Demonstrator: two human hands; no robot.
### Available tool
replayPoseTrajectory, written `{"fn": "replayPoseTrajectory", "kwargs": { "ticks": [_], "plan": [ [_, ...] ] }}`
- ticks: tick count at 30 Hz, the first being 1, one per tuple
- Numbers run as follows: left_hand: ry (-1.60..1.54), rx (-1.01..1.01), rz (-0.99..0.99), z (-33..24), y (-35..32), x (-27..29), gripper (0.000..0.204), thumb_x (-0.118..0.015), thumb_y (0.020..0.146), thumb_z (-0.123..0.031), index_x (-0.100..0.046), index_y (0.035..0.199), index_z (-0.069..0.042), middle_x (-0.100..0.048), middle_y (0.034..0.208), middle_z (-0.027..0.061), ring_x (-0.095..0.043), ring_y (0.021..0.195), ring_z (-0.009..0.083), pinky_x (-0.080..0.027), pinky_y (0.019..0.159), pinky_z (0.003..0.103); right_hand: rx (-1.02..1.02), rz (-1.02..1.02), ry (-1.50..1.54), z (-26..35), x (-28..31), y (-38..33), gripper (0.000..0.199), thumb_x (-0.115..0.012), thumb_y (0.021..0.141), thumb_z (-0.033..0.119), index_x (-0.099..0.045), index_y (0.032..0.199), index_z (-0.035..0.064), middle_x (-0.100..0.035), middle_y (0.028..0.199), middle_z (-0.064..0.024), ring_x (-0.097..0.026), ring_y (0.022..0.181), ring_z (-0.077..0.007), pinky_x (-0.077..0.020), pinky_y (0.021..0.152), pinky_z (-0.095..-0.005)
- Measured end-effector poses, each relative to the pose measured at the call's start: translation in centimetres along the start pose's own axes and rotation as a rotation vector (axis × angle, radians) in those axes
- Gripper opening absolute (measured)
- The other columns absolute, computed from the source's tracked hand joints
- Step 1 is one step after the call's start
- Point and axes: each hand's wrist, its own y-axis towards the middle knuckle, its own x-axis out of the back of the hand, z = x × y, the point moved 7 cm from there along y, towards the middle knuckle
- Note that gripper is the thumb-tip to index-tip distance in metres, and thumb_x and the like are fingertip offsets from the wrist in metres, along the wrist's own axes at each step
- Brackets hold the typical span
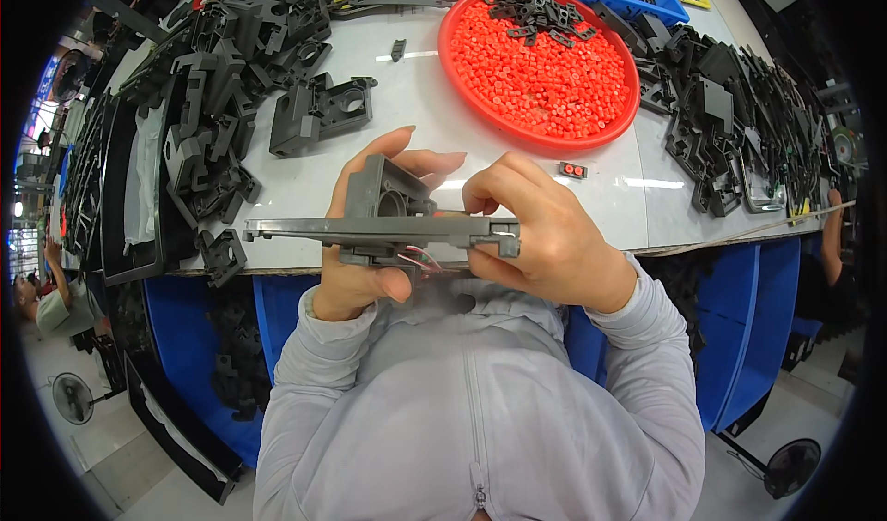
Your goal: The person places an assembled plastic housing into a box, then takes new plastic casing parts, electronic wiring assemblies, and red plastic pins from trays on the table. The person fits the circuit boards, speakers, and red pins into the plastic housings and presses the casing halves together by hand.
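A long dark grey plastic housing part (388,231) is held level over the table's front edge, seen nearly edge-on. My left hand (356,235) is wrapped round its middle, thumb below and fingers behind a raised block. Thin red and white wires (423,260) hang under it. My right hand (545,230) pinches the part's right end between thumb and curled fingers; whether a small piece is also between those fingers is hidden. Just beyond that hand lies a small black clip with two red inserts (573,170). A similar small black piece (398,50) lies farther back.
A red round tray (450,68) holds many red plastic bits and a heap of black clips. Dark plastic parts pile up at left (212,105) and right (716,105). At the back stands a blue bin (665,8). Blue boxes (739,327) sit below the table.
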Motion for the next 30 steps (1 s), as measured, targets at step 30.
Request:
{"fn": "replayPoseTrajectory", "kwargs": {
  "ticks": [30],
  "plan": [
    [-0.073, 0.041, 0.043, 0.6, -0.2, -0.1, 0.108, -0.085, 0.049, -0.046, -0.031, 0.131, -0.001, -0.042, 0.13, 0.0261, -0.039, 0.126, 0.0324, -0.026, 0.109, 0.044, 0.054, 0.056, 0.068, -0.2, -0.9, 0.6, 0.023, -0.069, 0.061, 0.0, -0.055, 0.078, 0.0034, -0.051, 0.081, -0.0066, -0.051, 0.069, -0.0218, -0.043, 0.058, -0.033]
  ]
}}
